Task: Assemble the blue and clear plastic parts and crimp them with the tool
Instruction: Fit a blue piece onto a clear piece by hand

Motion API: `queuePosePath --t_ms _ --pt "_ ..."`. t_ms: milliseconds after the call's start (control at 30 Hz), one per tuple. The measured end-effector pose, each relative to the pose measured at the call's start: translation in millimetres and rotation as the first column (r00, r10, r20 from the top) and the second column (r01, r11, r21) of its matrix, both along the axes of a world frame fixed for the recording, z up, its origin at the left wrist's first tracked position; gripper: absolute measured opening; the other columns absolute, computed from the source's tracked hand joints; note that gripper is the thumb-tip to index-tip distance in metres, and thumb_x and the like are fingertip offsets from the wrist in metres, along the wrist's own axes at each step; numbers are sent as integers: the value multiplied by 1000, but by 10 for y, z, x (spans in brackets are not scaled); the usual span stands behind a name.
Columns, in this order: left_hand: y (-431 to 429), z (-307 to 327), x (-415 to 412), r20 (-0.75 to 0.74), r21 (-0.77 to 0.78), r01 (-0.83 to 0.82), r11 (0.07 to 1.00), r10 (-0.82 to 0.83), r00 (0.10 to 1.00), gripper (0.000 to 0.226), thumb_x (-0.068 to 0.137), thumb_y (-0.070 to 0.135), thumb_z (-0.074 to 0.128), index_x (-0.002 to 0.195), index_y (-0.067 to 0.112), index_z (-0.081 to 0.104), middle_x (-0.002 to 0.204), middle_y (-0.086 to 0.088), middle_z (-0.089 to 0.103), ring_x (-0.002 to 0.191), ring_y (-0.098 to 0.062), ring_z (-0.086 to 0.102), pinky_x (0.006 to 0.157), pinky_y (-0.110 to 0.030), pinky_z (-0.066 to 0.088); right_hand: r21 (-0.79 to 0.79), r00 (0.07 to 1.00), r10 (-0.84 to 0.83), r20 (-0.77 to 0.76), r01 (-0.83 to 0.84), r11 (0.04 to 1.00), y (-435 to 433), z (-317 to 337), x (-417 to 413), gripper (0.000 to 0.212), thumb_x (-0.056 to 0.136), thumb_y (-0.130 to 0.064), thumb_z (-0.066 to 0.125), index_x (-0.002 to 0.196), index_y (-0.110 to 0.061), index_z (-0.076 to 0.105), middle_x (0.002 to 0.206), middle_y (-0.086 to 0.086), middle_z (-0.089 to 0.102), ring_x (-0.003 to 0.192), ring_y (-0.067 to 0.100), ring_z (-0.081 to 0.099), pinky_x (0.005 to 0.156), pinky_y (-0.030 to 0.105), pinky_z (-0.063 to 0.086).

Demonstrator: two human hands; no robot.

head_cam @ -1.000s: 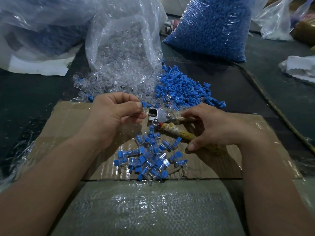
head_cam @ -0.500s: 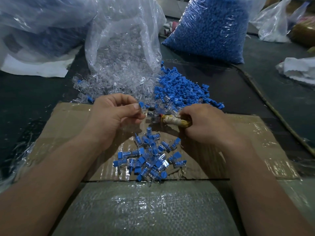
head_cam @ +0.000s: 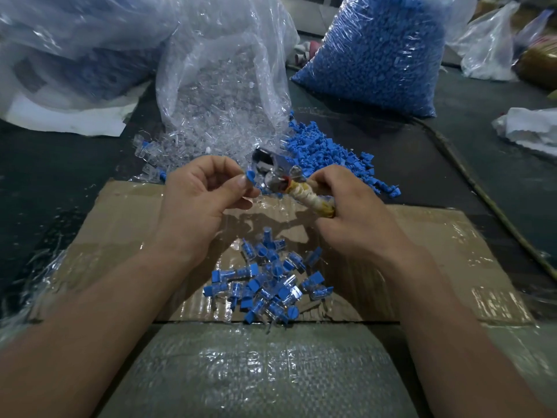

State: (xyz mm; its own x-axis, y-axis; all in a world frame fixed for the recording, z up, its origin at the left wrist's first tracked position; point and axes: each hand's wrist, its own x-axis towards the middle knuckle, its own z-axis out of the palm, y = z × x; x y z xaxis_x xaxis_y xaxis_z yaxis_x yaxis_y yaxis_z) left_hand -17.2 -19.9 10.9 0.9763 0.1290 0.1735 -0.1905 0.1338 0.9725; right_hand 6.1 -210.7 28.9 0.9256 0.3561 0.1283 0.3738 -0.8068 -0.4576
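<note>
Left hand (head_cam: 205,203): fingers curled, thumb and forefinger pinching one blue part (head_cam: 249,177) at the tips. Can't tell whether a clear piece is already seated on it, too small and blurred.

Tool (head_cam: 310,196) sits just right of that part. Its metal head (head_cam: 272,176) is nearly touching the part, with the wrapped handle running back near-right into the right hand (head_cam: 358,218), which is wrapped tight around it. So the long axis goes near-right to far-left, nose aimed at the pinch. Whether the jaws are open isn't readable.

My read: next move is a short feed rightward from the left hand into the head. The left hand does the aligning, the right only squeezes.

Further out: loose blue parts (head_cam: 331,152) far right of the head, clear parts (head_cam: 187,146) far left, both on the desk (head_cam: 60,182). A pile of joined pieces (head_cam: 265,282) lies on the cardboard (head_cam: 437,236), near side, between the forearms.
</note>
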Motion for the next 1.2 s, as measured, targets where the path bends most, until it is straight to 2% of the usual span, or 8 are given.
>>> queuePosePath --t_ms 200,367,567,767,900,1000,1100,1200 --pt "-7 13 -16 44 62 -18 998 15 999 19 80 -4 58 75 15 58 63 7 68 60 -4 65 58 -12 50 -5 999 28 -24 -28 1000 24 -38 25 29 79 -21 64 98 -26 44 89 -15 42 81 6 42 66 20 37" --pt "-19 26 -23 57 56 -20 998 17 998 20 79 -5 58 75 14 58 62 8 67 58 -3 64 57 -11 50 -27 998 52 -31 -53 998 37 -10 1 24 76 -17 61 93 -25 45 85 -14 43 77 2 40 63 19 32" --pt "-29 16 -39 88 120 -56 991 45 995 26 81 -8 59 74 17 57 61 10 67 57 -2 63 56 -12 50 -6 998 46 -31 -46 999 76 47 -41 20 74 -18 63 85 -25 48 80 -7 51 73 9 44 63 29 37" --pt "-30 24 -52 95 138 -103 985 90 991 26 81 -7 60 73 17 58 60 12 66 56 -3 63 56 -11 49 -18 999 36 17 -35 999 104 42 -50 20 72 -15 63 78 -25 47 72 -10 49 68 9 44 62 28 34" --pt "-27 18 -45 83 142 -111 984 100 992 25 81 -7 60 73 17 58 60 11 66 56 -3 63 55 -12 49 -26 998 39 40 -38 999 98 9 -30 17 75 -18 64 87 -24 53 81 -5 54 75 12 46 65 28 34" --pt "-17 5 -42 56 131 -124 984 117 992 23 81 -5 61 73 17 60 62 8 68 58 -4 64 55 -13 49 -5 999 29 16 -28 1000 69 -5 1 27 76 -19 69 101 -21 60 91 -6 56 84 10 48 73 26 38" --pt "18 11 -37 36 105 -153 983 150 988 19 81 -1 63 74 17 63 64 3 69 58 -7 65 51 -15 48 -2 1000 -8 -13 8 1000 -15 20 27 35 72 -13 70 105 -19 62 90 -9 55 86 10 50 76 27 41" --pt "42 67 -65 -22 62 -73 995 74 997 12 74 8 68 72 19 69 64 0 69 52 -7 61 44 -15 44 -23 998 -45 -50 44 999 -94 48 38 44 68 -11 72 110 -21 63 90 -11 53 87 11 52 77 28 43"
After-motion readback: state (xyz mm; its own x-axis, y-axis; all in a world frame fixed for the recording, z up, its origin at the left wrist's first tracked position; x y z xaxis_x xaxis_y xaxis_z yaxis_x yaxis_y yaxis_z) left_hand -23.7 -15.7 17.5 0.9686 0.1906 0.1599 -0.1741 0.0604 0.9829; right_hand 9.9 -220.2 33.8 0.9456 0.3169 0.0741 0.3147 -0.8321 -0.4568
